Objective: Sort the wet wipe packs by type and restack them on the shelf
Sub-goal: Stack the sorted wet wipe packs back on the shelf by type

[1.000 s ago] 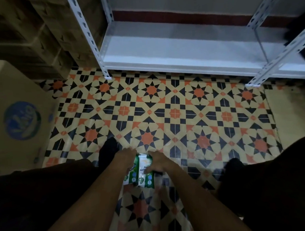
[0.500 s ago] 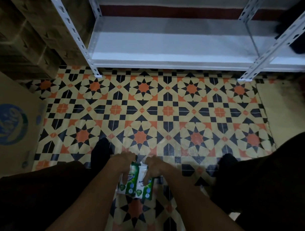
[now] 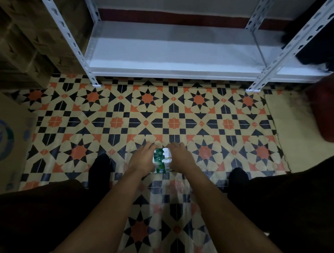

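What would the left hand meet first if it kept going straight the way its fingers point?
Probably nothing soon: beyond the left hand, which grips the wipe packs, lies bare patterned floor, then the shelf's front edge. Height above the floor is unclear.

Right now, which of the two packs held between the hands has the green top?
The left wipe pack, pressed by the left hand, has the green top. The right wipe pack, against the right hand, shows white.
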Motion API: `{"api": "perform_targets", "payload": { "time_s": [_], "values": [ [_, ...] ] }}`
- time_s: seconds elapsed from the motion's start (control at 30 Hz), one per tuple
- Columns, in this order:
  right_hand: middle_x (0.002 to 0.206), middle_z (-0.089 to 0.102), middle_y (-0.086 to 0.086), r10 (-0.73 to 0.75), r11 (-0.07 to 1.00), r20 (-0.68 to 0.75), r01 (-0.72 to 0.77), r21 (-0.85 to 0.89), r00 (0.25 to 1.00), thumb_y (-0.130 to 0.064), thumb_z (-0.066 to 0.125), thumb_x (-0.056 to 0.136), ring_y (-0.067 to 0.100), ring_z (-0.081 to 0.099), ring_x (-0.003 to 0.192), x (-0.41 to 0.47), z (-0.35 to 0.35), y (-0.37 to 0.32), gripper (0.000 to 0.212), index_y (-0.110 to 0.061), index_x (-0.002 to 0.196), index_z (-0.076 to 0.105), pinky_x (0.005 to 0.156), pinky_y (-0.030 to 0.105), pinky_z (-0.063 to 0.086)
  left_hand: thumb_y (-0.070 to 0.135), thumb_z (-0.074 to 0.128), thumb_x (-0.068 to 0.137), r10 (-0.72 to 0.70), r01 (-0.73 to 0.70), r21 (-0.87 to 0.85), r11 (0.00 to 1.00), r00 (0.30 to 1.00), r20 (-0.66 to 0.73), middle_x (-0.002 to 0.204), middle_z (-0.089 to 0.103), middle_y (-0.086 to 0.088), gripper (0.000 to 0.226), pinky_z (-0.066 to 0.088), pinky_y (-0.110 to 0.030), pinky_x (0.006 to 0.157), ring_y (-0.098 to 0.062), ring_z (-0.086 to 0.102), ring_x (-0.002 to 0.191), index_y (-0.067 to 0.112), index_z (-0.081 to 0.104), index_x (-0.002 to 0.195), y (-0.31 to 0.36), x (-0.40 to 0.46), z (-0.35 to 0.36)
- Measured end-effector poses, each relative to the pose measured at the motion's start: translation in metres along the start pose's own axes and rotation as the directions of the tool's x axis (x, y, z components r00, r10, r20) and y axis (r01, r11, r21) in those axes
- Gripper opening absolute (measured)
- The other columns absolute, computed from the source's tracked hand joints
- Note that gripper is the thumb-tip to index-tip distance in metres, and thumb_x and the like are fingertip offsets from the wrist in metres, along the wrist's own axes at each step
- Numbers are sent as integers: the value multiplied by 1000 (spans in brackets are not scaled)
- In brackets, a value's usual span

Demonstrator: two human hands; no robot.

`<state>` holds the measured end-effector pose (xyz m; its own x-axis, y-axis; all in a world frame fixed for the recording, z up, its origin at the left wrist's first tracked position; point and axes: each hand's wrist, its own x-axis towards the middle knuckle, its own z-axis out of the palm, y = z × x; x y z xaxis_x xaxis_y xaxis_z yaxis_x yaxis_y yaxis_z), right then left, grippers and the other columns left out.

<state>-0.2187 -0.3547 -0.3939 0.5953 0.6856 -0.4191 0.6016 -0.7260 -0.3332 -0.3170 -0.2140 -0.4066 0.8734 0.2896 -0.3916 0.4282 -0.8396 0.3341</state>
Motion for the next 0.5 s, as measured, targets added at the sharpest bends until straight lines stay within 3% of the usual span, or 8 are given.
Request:
{"api": "perform_targets", "payload": {
  "time_s": [0.13, 0.3, 0.43, 0.5],
  "values": [
    [140, 47, 6, -40, 998, -16, 39, -47, 999, -10, 74, 82, 29, 37, 130, -12, 18, 7, 66, -11, 141, 44, 101, 40, 46, 17, 89, 69, -26, 34, 104, 994, 997, -71, 133, 41, -2, 85, 51, -36, 92, -25, 46, 123, 24, 42, 140, 6, -2, 18],
    [141, 41, 14, -1, 993, -66, -6, -114, 998, -11, 70, 84, 34, 37, 128, -24, 40, 5, 64, -15, 140, 39, 100, 43, 46, 22, 84, 72, 7, 68, 371, 926, 981, -196, 145, 37, -15, 78, 42, -40, 100, -32, 43, 125, 22, 44, 139, 7, -19, 29],
    [140, 41, 16, 52, 985, -65, -62, -161, 997, -30, 71, 88, 34, 39, 128, -20, 40, 2, 64, -20, 141, 34, 100, 45, 43, 42, 78, 77, 25, 43, 484, 874, 991, -133, 157, 25, -14, 82, 28, -48, 108, -35, 31, 137, 19, 35, 142, 10, -15, 26],
    [141, 41, 16, 82, 982, -35, -87, -170, 996, -39, 72, 88, 34, 40, 128, -19, 40, 2, 69, -22, 142, 32, 100, 45, 43, 50, 72, 81, 19, 15, 494, 869, 998, -64, 151, 33, -11, 79, 28, -46, 110, -32, 32, 136, 17, 33, 141, 16, -14, 23]
  ]
}}
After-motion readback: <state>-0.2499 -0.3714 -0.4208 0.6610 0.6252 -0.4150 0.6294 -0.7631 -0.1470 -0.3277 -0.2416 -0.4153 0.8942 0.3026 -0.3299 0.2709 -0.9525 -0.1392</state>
